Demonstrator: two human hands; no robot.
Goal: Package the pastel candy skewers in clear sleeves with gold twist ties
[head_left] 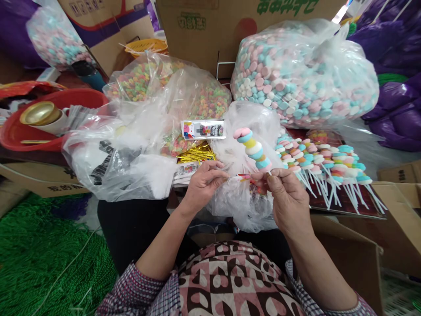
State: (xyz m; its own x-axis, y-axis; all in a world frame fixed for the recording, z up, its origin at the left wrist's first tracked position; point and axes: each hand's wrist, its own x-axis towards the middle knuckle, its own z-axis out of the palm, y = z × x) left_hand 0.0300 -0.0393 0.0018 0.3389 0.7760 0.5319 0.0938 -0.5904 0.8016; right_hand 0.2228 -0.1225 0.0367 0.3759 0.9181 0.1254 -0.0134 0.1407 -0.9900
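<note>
Green characters on cardboard boxes (230, 17) at back, black print on low box (59, 188); none legible

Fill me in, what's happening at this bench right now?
A seated person's right hand holds a candy skewer by its stick, stacked with pastel marshmallow discs. The left hand pinches a small colourful piece at the stick's lower end. Finished skewers lie piled to the right, with a big bag of loose discs behind and gold twist ties nearby.
</note>
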